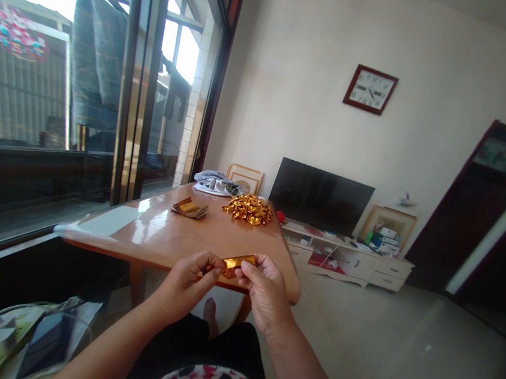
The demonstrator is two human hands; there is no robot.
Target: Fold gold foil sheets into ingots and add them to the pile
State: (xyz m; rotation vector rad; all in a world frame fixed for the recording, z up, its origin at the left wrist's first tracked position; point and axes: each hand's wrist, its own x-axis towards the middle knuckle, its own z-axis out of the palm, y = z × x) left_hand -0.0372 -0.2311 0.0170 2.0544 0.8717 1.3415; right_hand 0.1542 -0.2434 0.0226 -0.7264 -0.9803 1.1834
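Observation:
Between my two hands, just past the table's near edge, is a folded piece of shiny gold foil paper [232, 263]. My left hand [194, 277] pinches its left end between thumb and fingers. The right end is gripped by my right hand [265, 284], its thumb lying along the front. Farther back on the wooden table [162, 231] rests a stack of flat gold foil sheets [191, 208]. To the right of that stack, a heap of folded gold foil pieces [250, 209] is piled near the table's right edge.
Folded cloth [217, 183] and a picture frame [246, 177] are at the table's far end. Beyond stands a white TV cabinet [354, 261] with a television [320, 196]. A window [48, 71] runs along the left. A phone [49, 343] and cables lie at lower left.

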